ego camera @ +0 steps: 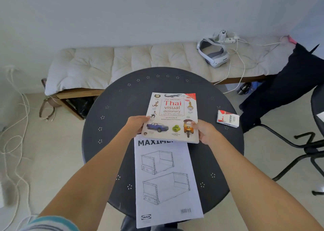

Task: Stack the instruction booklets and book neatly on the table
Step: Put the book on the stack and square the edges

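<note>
My left hand point(135, 124) and right hand point(205, 131) grip the book point(171, 117) by its sides at table point(108, 125) centre, its near edge overlapping the booklet point(166, 180) toward 6 o'clock.

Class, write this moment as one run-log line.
left hand: gripping white Thai visual dictionary book | right hand: gripping same book | book overlaps white IKEA instruction booklet | round dark table

the round table point(105, 143) looks matt dark metal, punched with small holes. the book point(172, 115) has a glossy paper cover; the booklet point(166, 178) is plain matt paper.
</note>
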Tool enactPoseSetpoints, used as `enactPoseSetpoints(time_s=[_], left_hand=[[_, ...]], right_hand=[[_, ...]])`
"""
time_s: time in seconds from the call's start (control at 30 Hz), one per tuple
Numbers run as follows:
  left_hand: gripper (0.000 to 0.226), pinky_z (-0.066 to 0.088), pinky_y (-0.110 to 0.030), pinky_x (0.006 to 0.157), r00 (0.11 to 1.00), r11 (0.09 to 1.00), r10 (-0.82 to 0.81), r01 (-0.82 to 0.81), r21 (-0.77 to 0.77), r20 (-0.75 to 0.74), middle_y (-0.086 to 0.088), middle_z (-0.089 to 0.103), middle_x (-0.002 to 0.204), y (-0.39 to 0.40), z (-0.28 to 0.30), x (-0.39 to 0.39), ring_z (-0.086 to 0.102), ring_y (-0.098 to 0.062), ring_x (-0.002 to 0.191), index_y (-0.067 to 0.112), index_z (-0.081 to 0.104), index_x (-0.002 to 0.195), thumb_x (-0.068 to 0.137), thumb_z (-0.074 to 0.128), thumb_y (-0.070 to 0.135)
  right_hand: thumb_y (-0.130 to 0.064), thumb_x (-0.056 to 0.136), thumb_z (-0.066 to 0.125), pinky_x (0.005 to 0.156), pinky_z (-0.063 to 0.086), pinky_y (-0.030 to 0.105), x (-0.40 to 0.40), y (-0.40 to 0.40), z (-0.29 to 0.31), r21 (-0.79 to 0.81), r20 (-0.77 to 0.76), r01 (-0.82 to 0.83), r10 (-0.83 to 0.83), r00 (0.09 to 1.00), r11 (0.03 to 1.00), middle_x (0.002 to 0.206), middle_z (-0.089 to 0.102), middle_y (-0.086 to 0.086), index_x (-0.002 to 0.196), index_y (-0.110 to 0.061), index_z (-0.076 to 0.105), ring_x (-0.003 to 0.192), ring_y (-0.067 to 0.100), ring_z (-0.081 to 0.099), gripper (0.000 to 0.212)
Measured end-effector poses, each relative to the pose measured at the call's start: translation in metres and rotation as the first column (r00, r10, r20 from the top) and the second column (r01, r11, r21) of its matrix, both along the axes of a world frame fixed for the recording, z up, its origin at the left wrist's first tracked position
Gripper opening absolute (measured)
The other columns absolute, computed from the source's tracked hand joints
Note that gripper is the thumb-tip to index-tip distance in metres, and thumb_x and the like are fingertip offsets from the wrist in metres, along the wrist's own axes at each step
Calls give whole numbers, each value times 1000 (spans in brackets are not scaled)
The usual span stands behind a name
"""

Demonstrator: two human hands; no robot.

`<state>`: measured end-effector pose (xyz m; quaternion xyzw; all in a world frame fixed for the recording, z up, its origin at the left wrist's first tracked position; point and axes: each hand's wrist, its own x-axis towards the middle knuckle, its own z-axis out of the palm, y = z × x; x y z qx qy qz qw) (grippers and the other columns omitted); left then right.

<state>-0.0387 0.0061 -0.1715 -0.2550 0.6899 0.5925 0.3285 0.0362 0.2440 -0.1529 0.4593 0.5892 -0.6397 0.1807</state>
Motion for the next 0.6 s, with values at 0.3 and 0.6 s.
enactPoseSetpoints(time_s=[0.3, 0.6], left_hand=[[32, 61, -42, 74, 995, 994, -81, 85, 73, -54, -10, 70, 113, -42, 16, 93, 70, -26, 94, 12, 53, 119, 89, 63, 16], [32, 60, -35, 60, 993, 992, -115, 113, -64, -21, -5, 72, 101, -60, 6, 178, 72, -20, 83, 10, 52, 116, 88, 65, 17]], right_hand=[[-12, 94, 58, 75, 56, 36, 74, -15, -5, 28, -57, -228, 229, 972, 973, 120, 68, 8, 119, -11, 60, 106, 25, 66, 25], [-13, 84, 72, 60, 54, 27, 138, -22, -18, 186, 34, -487, 489, 871, 854, 109, 70, 4, 104, -4, 64, 94, 20, 68, 24]])
